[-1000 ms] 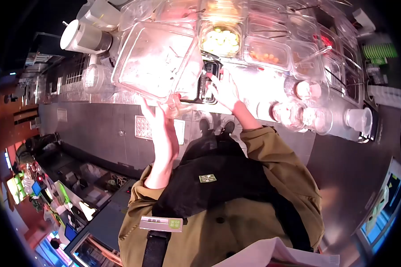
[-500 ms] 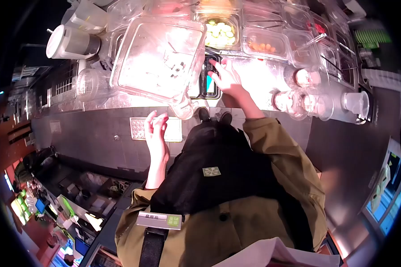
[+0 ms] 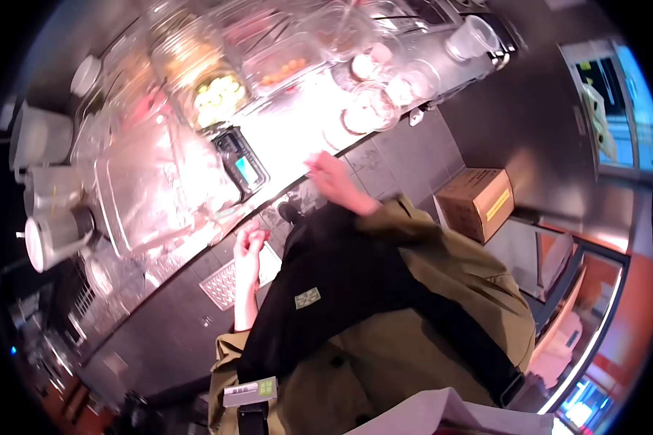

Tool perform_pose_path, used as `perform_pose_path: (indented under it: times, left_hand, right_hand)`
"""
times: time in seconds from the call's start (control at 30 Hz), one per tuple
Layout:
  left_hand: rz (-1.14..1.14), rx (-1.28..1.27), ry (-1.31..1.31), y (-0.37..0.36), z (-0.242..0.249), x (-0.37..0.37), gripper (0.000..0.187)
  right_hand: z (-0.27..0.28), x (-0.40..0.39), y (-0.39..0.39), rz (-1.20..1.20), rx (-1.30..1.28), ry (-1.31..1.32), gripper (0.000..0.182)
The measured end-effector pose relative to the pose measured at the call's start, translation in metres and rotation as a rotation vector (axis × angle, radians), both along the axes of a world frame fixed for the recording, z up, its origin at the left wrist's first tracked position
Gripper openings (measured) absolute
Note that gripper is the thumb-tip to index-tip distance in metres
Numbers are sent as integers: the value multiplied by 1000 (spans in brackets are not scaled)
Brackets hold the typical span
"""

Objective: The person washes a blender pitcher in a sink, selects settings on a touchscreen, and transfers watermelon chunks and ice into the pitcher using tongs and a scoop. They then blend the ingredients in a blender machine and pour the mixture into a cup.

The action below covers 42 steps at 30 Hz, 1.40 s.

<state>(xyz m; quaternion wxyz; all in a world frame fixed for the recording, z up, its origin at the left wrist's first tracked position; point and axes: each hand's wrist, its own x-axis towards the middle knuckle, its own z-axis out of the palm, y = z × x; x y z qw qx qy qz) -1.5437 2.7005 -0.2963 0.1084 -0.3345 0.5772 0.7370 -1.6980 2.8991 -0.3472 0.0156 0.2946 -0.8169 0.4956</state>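
Observation:
My left hand [image 3: 249, 249] is raised below the counter edge with its fingers curled in and nothing visible in it. My right hand [image 3: 332, 181], somewhat blurred, is just off the counter's front edge, fingers loosely apart and empty. Between and beyond the hands lies a black scale [image 3: 232, 152] with a lit blue-green display. To its left is a large clear plastic container [image 3: 149, 181], washed out by glare. Behind the scale, a clear tub holds pale green slices [image 3: 220, 100]. Another tub [image 3: 286, 61] holds orange pieces.
Clear cups [image 3: 370, 109] stand near the counter edge on the right, with another cup [image 3: 474, 38] farther back. White-lidded tubs [image 3: 47, 239] are at the left. A cardboard box [image 3: 475, 203] is at the right. A floor grate [image 3: 221, 285] lies below my left hand.
The view has turned and shifted toward the right. My right hand has left the scale and moved off the counter's edge. My left hand's fingers are more curled.

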Motion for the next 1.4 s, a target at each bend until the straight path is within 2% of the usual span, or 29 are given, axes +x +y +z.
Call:
perform_pose_path:
  times: [0.03, 0.07, 0.1, 0.17, 0.23, 0.27, 0.37, 0.4, 0.47, 0.5, 0.53, 0.6, 0.63, 0.67, 0.73, 0.8, 0.87, 0.9, 0.93, 1.0, 1.07, 1.1, 1.13, 1.17, 1.2, 1.23, 1.27, 1.33, 1.4]
  left_hand:
    - [-27, -57, -27, 6, -1, -3, 28]
    - [-63, -76, -14, 13, -2, -6, 28]
    - [-87, -40, -7, 23, -4, -10, 27]
    - [-151, -6, 5, 45, -7, -20, 27]
    - [-208, -78, 123, 85, -11, -43, 28]
    - [-166, -119, 247, 110, -20, -58, 37]
    - [-100, -574, 525, 190, -30, -128, 95]
    - [-43, -681, 603, 210, -34, -150, 103]
    - [155, -882, 568, 230, -58, -184, 102]
    - [218, -747, 547, 236, -55, -198, 101]
    - [268, -619, 516, 236, -52, -205, 101]
    - [362, -703, 637, 228, -72, -225, 100]
    - [377, -708, 626, 219, -84, -233, 101]
    - [393, -711, 610, 211, -91, -240, 103]
    - [319, -1040, 405, 218, -76, -234, 106]
    - [351, -1256, 483, 239, -70, -208, 97]
    - [288, -1231, 676, 266, -84, -163, 81]
    - [240, -1200, 658, 282, -93, -140, 72]
    - [192, -1165, 628, 296, -104, -115, 65]
    - [206, -937, 460, 307, -147, -86, 50]
    - [-17, -876, 317, 311, -192, -79, 34]
    - [-77, -810, 315, 330, -207, -94, 28]
    - [-136, -746, 309, 346, -223, -114, 23]
    - [-200, -699, 305, 351, -248, -140, 23]
    - [-259, -655, 303, 355, -276, -170, 23]
    - [-177, -478, 233, 371, -284, -208, 23]
    - [-65, -200, 148, 375, -304, -248, 25]
    - [204, 109, -20, 370, -362, -333, 28]
    - [305, 251, 10, 367, -395, -410, 27]
  right_hand:
    - [-2, 17, 29, -320, 40, -87, 14]
    - [-59, 18, 69, -571, -117, -191, 10]
    - [-77, 6, 104, -756, 29, -257, 13]
    - [-154, -42, 163, -982, -378, -618, 23]
    - [-144, -94, 171, -1066, -870, -1033, 40]
    - [-144, -113, 169, -1049, -1048, -1112, 51]
    - [-169, -142, 180, -874, -1193, -1204, 51]
    - [-160, -137, 182, -802, -1273, -1259, 49]
    - [-164, -151, 177, -848, -1115, -1291, 43]
    - [-166, -151, 182, -736, -1008, -1211, 39]
    - [-132, -144, 177, -811, -879, -1192, 39]
    - [-156, -147, 182, -766, -1061, -1501, 41]
    - [-158, -146, 177, -762, -1209, -1448, 43]
    - [-164, -142, 175, -789, -1190, -1422, 44]
    - [-150, -131, 177, -591, -1321, -1384, 44]
    - [-112, -127, 185, -516, -1650, -1258, 27]
    - [-122, -134, 180, -452, -1624, -1239, 14]
    - [-125, -126, 187, -335, -1609, -1203, 7]
    - [-127, -120, 196, -259, -1457, -1129, 15]
    - [-135, -80, 216, -356, -1346, -909, 26]
    - [-138, -17, 285, -527, -853, -743, 36]
    - [-104, 2, 345, -497, -472, -629, 40]
    - [-126, 29, 377, -579, -581, -702, 42]
    - [-81, 28, 430, -652, -410, -871, 49]
    - [-45, 20, 477, -615, 239, -1124, 54]
    - [-34, 22, 500, -798, 416, -954, 56]
    - [-53, 29, 524, -1075, 353, -743, 53]
    - [-68, 23, 570, -1272, 629, -476, 55]
    - [-83, 18, 634, -1250, 600, -514, 53]
